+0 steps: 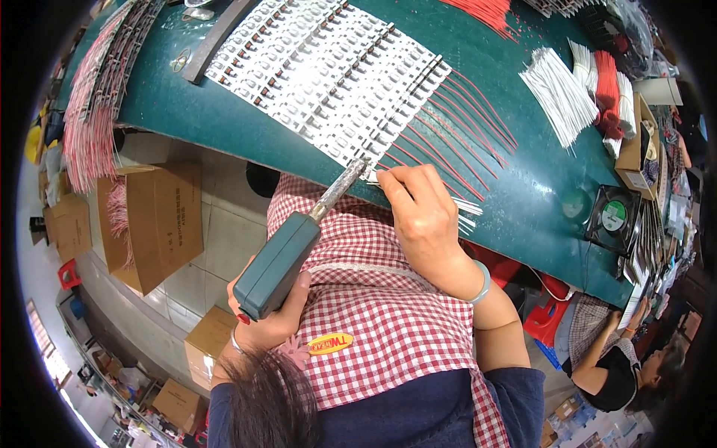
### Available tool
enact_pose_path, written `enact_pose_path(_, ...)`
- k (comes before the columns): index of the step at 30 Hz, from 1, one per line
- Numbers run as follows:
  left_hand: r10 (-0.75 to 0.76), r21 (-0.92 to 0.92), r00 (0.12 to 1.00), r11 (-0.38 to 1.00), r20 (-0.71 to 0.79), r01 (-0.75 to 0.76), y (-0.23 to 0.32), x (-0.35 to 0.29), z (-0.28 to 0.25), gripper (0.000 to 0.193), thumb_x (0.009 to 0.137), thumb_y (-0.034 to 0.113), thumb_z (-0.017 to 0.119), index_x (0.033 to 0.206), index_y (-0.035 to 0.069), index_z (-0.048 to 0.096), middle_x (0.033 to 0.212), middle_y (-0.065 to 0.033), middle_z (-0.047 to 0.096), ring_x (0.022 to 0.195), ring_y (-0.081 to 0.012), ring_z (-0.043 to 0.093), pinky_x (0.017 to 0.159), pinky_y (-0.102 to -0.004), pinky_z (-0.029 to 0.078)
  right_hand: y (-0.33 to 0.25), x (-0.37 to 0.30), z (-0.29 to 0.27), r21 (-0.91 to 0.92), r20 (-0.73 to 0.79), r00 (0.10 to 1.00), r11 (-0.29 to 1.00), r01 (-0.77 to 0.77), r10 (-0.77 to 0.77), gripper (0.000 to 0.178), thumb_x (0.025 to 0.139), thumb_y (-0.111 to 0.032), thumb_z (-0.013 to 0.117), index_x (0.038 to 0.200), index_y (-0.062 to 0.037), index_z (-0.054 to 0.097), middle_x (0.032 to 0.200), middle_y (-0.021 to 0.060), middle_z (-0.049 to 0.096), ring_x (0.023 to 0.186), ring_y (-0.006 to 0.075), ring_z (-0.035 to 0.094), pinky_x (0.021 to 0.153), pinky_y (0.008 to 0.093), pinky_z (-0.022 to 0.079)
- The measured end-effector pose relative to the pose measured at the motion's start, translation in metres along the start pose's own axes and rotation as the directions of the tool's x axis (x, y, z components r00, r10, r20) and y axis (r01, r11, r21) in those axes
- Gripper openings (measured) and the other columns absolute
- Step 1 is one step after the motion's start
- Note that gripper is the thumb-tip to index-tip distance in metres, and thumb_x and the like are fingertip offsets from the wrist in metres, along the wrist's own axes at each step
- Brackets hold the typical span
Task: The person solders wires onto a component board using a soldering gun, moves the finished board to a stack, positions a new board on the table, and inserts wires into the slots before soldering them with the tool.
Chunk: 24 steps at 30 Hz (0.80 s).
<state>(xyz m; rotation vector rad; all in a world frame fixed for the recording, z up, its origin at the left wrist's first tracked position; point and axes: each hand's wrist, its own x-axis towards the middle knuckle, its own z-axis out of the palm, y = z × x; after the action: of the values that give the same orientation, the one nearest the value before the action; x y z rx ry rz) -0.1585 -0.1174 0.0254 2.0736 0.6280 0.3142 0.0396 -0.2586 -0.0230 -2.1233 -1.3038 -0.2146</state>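
My left hand (272, 321) is wrapped round the dark green grip of a soldering gun (280, 265). Its metal tip reaches the near corner of a white circuit board panel (321, 82) made of many small repeated boards. Red wires (448, 153) stick out from the panel's right edge in a spaced row. Close to the iron's tip, my right hand (426, 213) pinches several thin white wires (469, 213) at that same corner. Their far ends show to the right of the hand; the fingers partly hide the pinched ends.
A dark metal bar (218, 41) lies along the panel's left side. Wired panels (101, 89) hang over the table's left end. White wire bundles (560, 97), red wires (489, 13) and a black fan (614, 213) rest on the green table (534, 213). A co-worker (612, 366) sits at right.
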Motion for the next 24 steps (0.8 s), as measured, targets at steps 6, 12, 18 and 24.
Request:
enact_pose_path(6,0.135,0.071,0.990,0.988,0.034,-0.138,0.008,0.013,-0.002,0.020,0.072,-0.002,0.073,0.091,-0.005,0.069,0.085,-0.0148,0.068,0.074,-0.0255,0.068,0.069,-0.0305,0.055,0.005,0.002,-0.001,0.048,-0.073,0.997,0.999,-0.016,0.020,0.033,0.068,0.003,0.063,0.101,0.0057,0.064,0.092,0.0112,0.060,0.081,0.0244,0.057,0.061,0.0325,0.050)
enact_pose_path(12,0.128,0.088,0.988,0.987,0.085,-0.135,0.012,0.019,-0.002,0.021,0.071,-0.003,0.073,0.091,-0.005,0.069,0.089,-0.0154,0.068,0.077,-0.0265,0.068,0.072,-0.0312,0.055,0.007,0.004,0.001,0.028,-0.053,0.997,0.999,-0.046,0.047,0.031,0.069,0.003,0.063,0.101,0.0055,0.064,0.092,0.0111,0.061,0.081,0.0246,0.057,0.061,0.0324,0.050)
enact_pose_path(18,0.122,0.087,0.988,0.988,0.093,-0.130,0.013,0.022,0.000,0.020,0.070,-0.004,0.073,0.090,-0.005,0.068,0.086,-0.0141,0.066,0.074,-0.0254,0.067,0.068,-0.0307,0.055,0.008,0.005,0.001,0.018,-0.053,0.998,0.999,-0.044,0.045,0.031,0.069,0.003,0.063,0.100,0.0056,0.065,0.092,0.0109,0.061,0.081,0.0244,0.057,0.060,0.0316,0.050)
enact_pose_path(24,0.221,0.214,0.965,0.945,0.142,-0.248,0.014,0.024,-0.001,0.019,0.070,-0.003,0.074,0.088,-0.004,0.067,0.084,-0.0136,0.066,0.071,-0.0246,0.066,0.065,-0.0301,0.054,0.007,0.006,0.000,0.006,-0.046,0.998,0.999,-0.041,0.041,0.032,0.068,0.003,0.063,0.099,0.0066,0.065,0.091,0.0114,0.060,0.081,0.0243,0.057,0.060,0.0313,0.051)
